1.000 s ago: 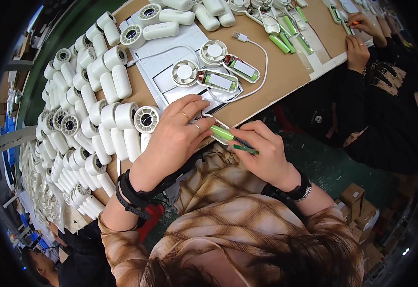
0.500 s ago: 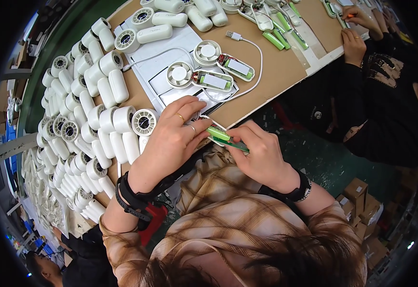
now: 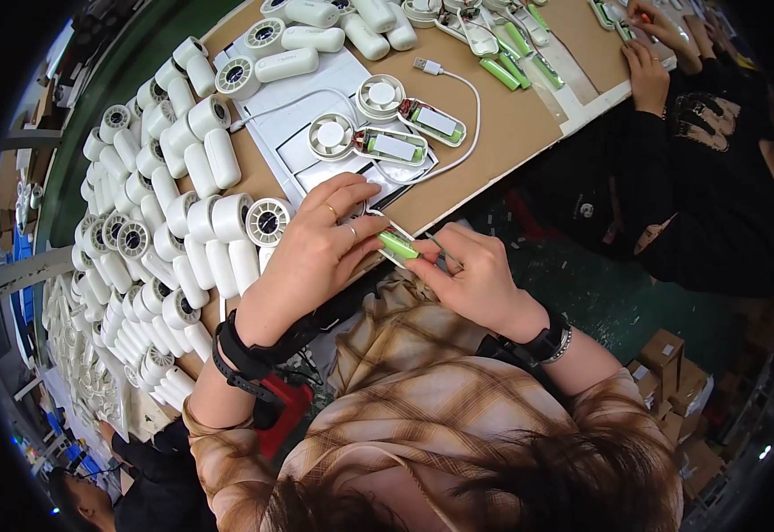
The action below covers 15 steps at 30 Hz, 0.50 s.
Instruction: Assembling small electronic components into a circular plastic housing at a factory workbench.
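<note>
At the table's near edge, my left hand is closed around an opened white handheld fan, whose head is mostly hidden under the fingers. A bright green battery cell shows in its handle shell. My right hand is closed in a pinch at the other end of the handle. Between its fingers is a thin green board, seen nearly edge-on, and its fingertips touch the battery's end. Beyond my hands lie two opened fans, the nearer fan and the farther fan, each with a white-labelled battery in its handle.
Rows of white assembled fans crowd the table's left side. A white USB cable curls beside the opened fans. Loose green batteries lie at the far side. A co-worker's hand is at the far right; cardboard boxes stand below.
The green board has tilted from lying under the battery to standing nearly edge-on, raised in my right hand's fingers. My left hand has stayed about in place.
</note>
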{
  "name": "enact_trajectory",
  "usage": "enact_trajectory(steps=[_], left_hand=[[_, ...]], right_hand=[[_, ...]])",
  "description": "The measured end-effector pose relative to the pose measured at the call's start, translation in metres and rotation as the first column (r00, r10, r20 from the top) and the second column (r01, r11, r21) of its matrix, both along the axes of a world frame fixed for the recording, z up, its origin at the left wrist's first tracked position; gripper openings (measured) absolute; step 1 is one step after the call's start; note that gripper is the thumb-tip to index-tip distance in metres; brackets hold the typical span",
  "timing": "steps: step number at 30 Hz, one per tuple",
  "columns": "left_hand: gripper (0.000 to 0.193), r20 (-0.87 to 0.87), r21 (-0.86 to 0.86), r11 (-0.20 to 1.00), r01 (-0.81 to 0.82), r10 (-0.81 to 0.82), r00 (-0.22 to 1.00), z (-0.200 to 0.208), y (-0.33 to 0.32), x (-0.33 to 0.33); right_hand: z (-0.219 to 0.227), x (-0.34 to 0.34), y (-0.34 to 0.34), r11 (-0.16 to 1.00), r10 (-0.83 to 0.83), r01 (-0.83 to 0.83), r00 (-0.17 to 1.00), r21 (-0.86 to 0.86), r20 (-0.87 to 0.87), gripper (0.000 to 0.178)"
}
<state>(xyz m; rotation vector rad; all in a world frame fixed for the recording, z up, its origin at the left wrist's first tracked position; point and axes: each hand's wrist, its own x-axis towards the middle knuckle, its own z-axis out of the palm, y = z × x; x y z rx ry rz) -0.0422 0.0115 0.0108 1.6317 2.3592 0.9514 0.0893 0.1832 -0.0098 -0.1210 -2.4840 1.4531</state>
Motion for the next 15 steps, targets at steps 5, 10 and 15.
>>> enact_trajectory(steps=[5,10,15], left_hand=[[0.027,0.032,-0.022,1.0,0.004,-0.003,0.999,0.001,-0.001,0.0],[0.03,0.026,-0.074,0.997,0.035,-0.033,0.999,0.011,-0.001,0.0],[0.032,-0.054,-0.055,0.998,0.012,-0.015,0.998,0.003,0.0,0.003]], right_hand=[[-0.01,0.006,0.001,0.999,0.02,-0.019,0.999,-0.051,0.026,0.014],[-0.012,0.006,0.001,0.999,0.026,-0.027,1.0,-0.039,-0.016,0.016],[-0.027,0.003,0.0,1.0,-0.012,0.008,0.974,-0.02,-0.226,0.016]])
